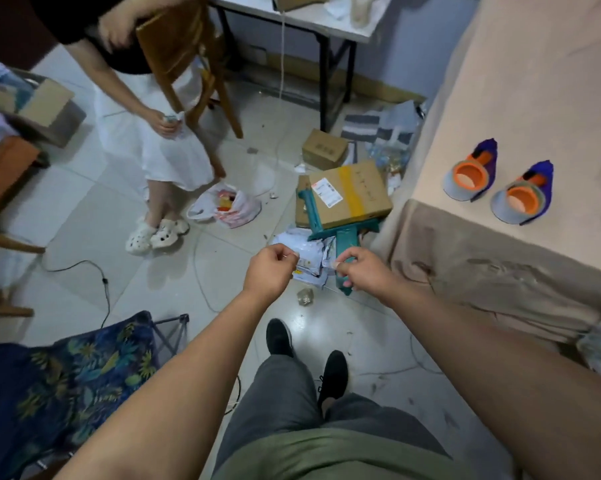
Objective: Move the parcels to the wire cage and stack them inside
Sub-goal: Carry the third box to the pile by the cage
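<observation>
The left hand (pixel 269 268) and right hand (pixel 361 271) hung mid-frame, fingers curled — I cannot tell if they pinched anything. The white bags (pixel 306 259) and brown box (pixel 349 194) lay on the floor (pixel 119 209) right of centre — nothing looked moved yet

There is one camera, worn on the person's head. It looks forward and down at the floor (pixel 119 209). The left hand (pixel 269 268) and right hand (pixel 361 271) are near, in the middle. A table (pixel 326 26) is far away.
</observation>
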The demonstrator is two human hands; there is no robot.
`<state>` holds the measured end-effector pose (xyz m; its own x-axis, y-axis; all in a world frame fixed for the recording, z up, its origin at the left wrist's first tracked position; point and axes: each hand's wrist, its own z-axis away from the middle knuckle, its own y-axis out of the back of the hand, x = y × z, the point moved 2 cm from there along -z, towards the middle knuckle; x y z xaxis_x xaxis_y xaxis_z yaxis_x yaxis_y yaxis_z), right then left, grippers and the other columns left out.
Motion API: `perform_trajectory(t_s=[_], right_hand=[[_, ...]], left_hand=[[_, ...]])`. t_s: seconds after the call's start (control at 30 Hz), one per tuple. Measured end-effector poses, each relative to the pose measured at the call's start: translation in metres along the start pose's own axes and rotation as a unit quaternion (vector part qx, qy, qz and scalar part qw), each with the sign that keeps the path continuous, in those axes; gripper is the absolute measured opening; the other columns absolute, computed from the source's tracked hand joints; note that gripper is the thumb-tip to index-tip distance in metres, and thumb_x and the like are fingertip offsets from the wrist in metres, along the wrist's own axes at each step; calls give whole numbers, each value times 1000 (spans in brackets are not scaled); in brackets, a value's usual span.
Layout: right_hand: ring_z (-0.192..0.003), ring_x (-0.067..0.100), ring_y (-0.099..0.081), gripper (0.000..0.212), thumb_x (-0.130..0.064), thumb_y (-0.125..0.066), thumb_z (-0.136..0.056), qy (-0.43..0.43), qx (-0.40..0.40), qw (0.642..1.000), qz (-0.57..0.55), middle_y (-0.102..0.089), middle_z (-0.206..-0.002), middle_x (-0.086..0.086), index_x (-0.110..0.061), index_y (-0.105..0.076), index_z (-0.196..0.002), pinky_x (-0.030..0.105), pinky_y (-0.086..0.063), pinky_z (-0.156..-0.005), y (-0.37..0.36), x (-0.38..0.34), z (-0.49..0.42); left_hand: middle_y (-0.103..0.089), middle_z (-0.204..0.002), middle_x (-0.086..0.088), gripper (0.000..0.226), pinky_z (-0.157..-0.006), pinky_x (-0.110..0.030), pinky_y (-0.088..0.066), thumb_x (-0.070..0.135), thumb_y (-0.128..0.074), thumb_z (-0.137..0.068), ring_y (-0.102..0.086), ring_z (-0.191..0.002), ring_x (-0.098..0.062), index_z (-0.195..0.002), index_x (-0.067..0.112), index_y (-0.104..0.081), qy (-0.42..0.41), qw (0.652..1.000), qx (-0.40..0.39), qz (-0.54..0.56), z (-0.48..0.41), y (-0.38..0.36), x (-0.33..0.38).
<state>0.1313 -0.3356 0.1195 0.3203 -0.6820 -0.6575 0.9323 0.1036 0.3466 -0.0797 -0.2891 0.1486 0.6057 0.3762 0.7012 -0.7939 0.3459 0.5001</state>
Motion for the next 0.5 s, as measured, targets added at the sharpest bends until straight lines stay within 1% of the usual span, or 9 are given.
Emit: perform_trajectory(t_s=[0.07, 0.13, 0.2, 0.23, 0.27, 0.33, 0.43, 0.5], right_hand=[[-58, 13, -65, 8, -26, -69, -94, -19, 9, 1000, -15, -72, -84, 3, -26, -63, -88, 23, -46, -51, 7, 5, -13], [-62, 15, -66, 10, -29, -70, -94, -31, 14, 999, -27, -72, -86, 4, -27, -62, -88, 26, -50, -57, 9, 8, -30], [-68, 19, -66, 11, -29, -70, -96, -48, 11, 998, -38, -72, -89, 7, -27, -60, -91, 31, -52, -63, 8, 9, -51], [-70, 20, -65, 10, -28, -69, -97, -60, 11, 997, -47, -71, -91, 8, -26, -60, -94, 31, -53, -65, 5, 8, -63], [-71, 21, -65, 10, -26, -69, -97, -73, 12, 996, -57, -69, -94, 8, -25, -59, -100, 32, -53, -65, 2, 7, -75], [-75, 23, -65, 19, -25, -69, -98, -92, 17, 993, -74, -67, -99, 9, -21, -59, -113, 32, -53, -66, -4, 4, -102], [-81, 25, -66, 28, -24, -70, -98, -116, 35, 988, -96, -66, -103, 10, -18, -58, -123, 36, -57, -70, -14, 2, -140], [-76, 23, -63, 30, -20, -69, -98, -137, 39, 982, -120, -65, -99, 11, -16, -58, -126, 34, -54, -65, -22, 2, -166]], left_hand=[[-76, -78, -1, 19, -84, -44, -61, 33, -65, -91, -74, -80, -27, -76, 22, -69, 3, 1000, -16, -8, -21, -11, 4], [-75, -82, -1, 17, -84, -43, -60, 34, -65, -92, -73, -83, -27, -80, 23, -70, 6, 999, -32, -13, -45, -21, 8], [-73, -79, 3, 16, -74, -36, -57, 37, -65, -92, -70, -78, -23, -82, 26, -70, 10, 999, -37, -22, -70, -28, 9], [-71, -77, 6, 17, -67, -32, -52, 40, -66, -92, -67, -74, -20, -82, 27, -69, 12, 999, -38, -28, -84, -30, 9], [-69, -76, 8, 17, -63, -30, -47, 41, -66, -93, -63, -70, -18, -82, 28, -68, 16, 999, -39, -31, -97, -32, 8], [-68, -79, 10, 17, -62, -28, -43, 42, -66, -94, -61, -70, -16, -84, 28, -67, 29, 998, -45, -32, -127, -35, 2], [-71, -87, 8, 16, -65, -27, -47, 42, -68, -94, -64, -76, -14, -90, 27, -68, 47, 996, -56, -42, -173, -37, -12], [-71, -88, 7, 19, -67, -25, -47, 44, -69, -93, -64, -77, -9, -95, 25, -69, 57, 996, -57, -47, -201, -38, -25]])
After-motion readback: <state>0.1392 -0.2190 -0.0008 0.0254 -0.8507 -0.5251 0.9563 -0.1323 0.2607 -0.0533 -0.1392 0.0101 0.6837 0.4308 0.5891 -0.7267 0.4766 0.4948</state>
